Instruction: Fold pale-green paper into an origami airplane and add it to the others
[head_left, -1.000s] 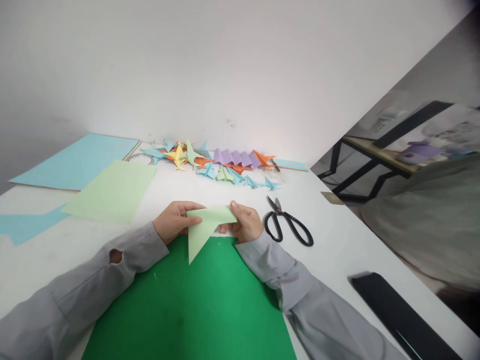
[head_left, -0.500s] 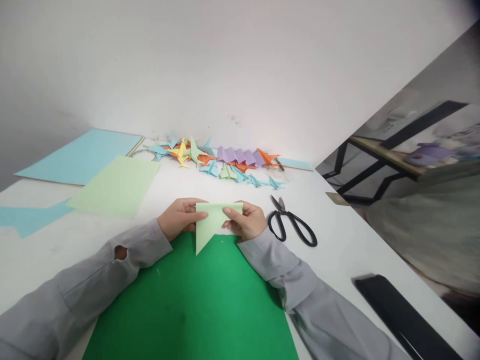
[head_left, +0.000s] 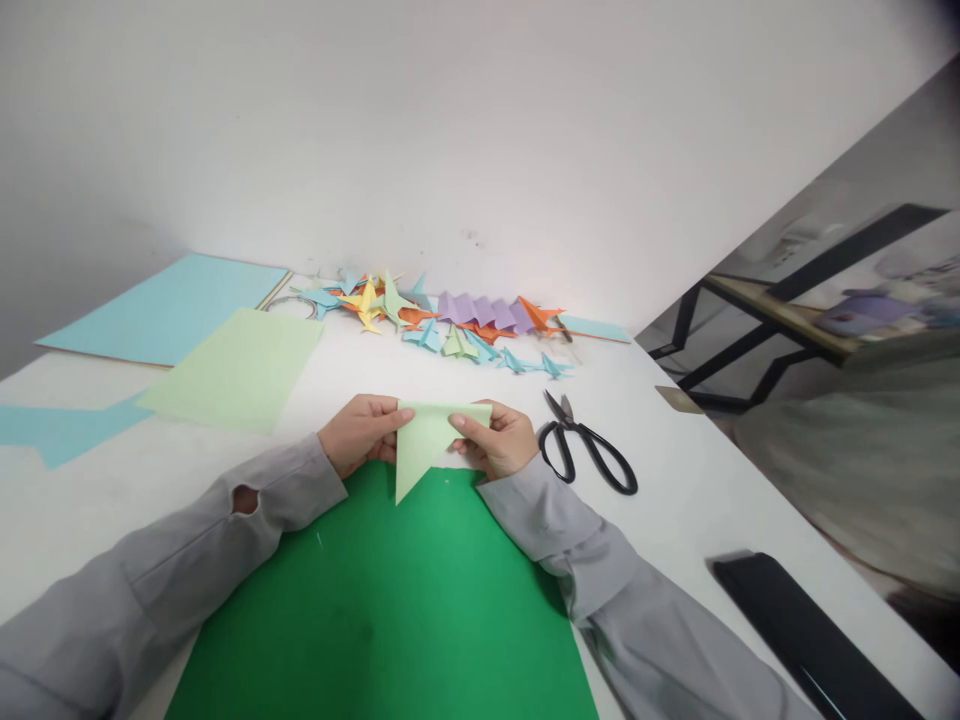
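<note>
Between my two hands is a folded piece of light green paper (head_left: 418,436), raised over the far edge of a green mat (head_left: 382,600). Its top edge runs straight across, and a pointed corner hangs down at the left. My left hand (head_left: 364,432) pinches the upper left corner, thumb in front. On the other side, my right hand (head_left: 501,438) grips the upper right part, its thumb pressed on the front face. The fingers behind the paper are partly hidden. Black-handled scissors (head_left: 589,440) lie with blades apart, just right of my right hand.
Along the wall lie several folded paper figures (head_left: 367,303) and a pleated purple paper (head_left: 484,313). At left are a light green sheet (head_left: 236,370), a large blue sheet (head_left: 161,310) and blue offcuts (head_left: 82,428). A black long object (head_left: 810,630) lies near the right table edge.
The view has shifted slightly. My left thumb sits a little higher, closer to the paper's top left corner. Both hands keep hold of the paper.
</note>
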